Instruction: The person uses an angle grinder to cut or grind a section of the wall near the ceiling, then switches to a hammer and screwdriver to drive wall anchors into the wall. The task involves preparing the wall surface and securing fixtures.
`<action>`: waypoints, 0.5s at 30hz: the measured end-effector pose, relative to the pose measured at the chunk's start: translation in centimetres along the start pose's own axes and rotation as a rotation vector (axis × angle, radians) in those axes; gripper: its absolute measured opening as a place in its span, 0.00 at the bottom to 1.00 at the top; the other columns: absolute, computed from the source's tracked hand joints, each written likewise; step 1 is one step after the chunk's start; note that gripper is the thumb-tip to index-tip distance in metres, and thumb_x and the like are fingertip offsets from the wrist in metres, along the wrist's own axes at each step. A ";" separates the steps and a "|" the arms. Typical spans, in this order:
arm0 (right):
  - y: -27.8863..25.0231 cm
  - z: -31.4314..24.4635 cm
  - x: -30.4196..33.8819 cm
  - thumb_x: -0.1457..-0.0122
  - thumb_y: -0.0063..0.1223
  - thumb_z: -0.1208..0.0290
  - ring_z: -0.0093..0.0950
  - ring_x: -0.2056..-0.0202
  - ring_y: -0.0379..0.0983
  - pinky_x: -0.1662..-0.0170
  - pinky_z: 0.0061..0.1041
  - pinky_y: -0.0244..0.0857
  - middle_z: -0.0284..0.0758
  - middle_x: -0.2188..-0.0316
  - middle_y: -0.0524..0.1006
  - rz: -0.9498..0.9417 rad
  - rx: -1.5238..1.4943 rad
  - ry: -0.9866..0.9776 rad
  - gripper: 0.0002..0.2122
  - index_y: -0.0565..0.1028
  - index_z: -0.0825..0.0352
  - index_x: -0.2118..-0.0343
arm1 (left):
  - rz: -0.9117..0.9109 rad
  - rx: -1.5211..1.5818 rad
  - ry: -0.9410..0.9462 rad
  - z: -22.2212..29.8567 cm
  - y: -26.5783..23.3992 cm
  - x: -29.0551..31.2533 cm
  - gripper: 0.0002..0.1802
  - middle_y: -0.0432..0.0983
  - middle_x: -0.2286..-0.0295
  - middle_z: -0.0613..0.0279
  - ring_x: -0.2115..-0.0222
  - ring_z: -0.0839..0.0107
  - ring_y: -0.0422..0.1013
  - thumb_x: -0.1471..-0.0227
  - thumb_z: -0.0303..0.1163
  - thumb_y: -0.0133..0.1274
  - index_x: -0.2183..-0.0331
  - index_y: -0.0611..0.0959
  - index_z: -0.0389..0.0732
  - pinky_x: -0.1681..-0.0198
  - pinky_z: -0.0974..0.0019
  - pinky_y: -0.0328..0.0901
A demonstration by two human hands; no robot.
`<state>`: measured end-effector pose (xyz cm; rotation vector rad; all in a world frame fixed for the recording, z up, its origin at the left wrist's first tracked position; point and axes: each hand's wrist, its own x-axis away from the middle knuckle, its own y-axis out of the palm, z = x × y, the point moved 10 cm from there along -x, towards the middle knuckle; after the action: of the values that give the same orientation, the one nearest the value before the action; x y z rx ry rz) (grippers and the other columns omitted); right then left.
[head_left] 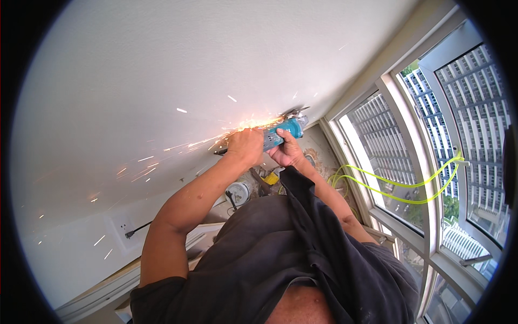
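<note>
grinding | both hands' grip clamped on teal angle grinder (283,132): left hand (245,147), right hand (287,153) | sparks (162,154) fly left | better keep the disc steady, arms firm

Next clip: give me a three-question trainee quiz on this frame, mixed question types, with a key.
1. True or false: both hands grip the grinder.
2. Which way do the sparks fly in the picture? A) toward the window B) left along the wall C) onto the shirt
3. Fill in: the yellow hose runs in front of the ____.

Key
1. True: the left hand and right hand both close around its teal body.
2. B: they stream from the disc across the white wall.
3. Window.
</note>
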<state>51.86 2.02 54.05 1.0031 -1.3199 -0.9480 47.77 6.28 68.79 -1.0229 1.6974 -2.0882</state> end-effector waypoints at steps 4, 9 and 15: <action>0.8 0.6 0.1 0.42 0.63 0.70 0.40 0.47 0.77 0.38 0.49 0.67 0.42 0.50 0.80 -0.008 0.008 -0.002 0.20 0.73 0.67 0.48 | -0.018 -0.020 0.006 -0.4 0.2 0.5 0.19 0.81 0.67 0.39 0.65 0.46 0.81 0.58 0.26 0.59 0.62 0.80 0.29 0.60 0.50 0.76; 1.3 1.3 0.3 0.42 0.63 0.70 0.40 0.47 0.77 0.37 0.47 0.67 0.43 0.50 0.80 -0.018 0.009 0.009 0.19 0.74 0.69 0.50 | 0.067 -0.028 0.033 -0.9 -0.1 1.3 0.17 0.80 0.67 0.39 0.67 0.46 0.80 0.59 0.27 0.61 0.63 0.79 0.31 0.62 0.51 0.76; 3.5 0.3 4.0 0.45 0.64 0.70 0.40 0.48 0.77 0.36 0.44 0.66 0.44 0.51 0.80 -0.020 0.049 0.017 0.21 0.74 0.75 0.51 | 0.183 -0.138 0.085 1.2 -0.5 3.7 0.19 0.79 0.69 0.47 0.71 0.55 0.81 0.59 0.30 0.61 0.64 0.78 0.33 0.70 0.54 0.76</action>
<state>51.65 -0.71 58.59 1.0614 -1.3268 -0.9235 46.02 3.36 70.67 -0.7912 1.9208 -1.9467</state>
